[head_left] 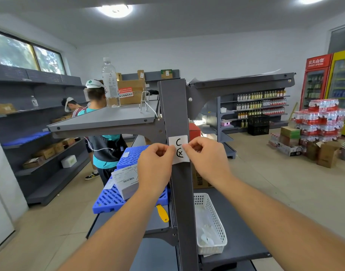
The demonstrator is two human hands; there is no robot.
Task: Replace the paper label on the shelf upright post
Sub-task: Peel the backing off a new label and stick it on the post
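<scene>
Left hand (155, 160) pinches left edge of paper label (179, 148), right hand (205, 155) pinches right edge — sheet kept flat, likely for alignment. Label sits on front face of upright post (174, 106), mid-height, between shelves.

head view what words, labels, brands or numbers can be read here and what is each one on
"C" over a second C with an x inside: hand-drawn on the paper label held to the post by the left hand and right hand.
"农夫山泉": red fridge.
Too small or blurred: red sticker on the cardboard box, barcode label on the white box, water bottle print.
</scene>
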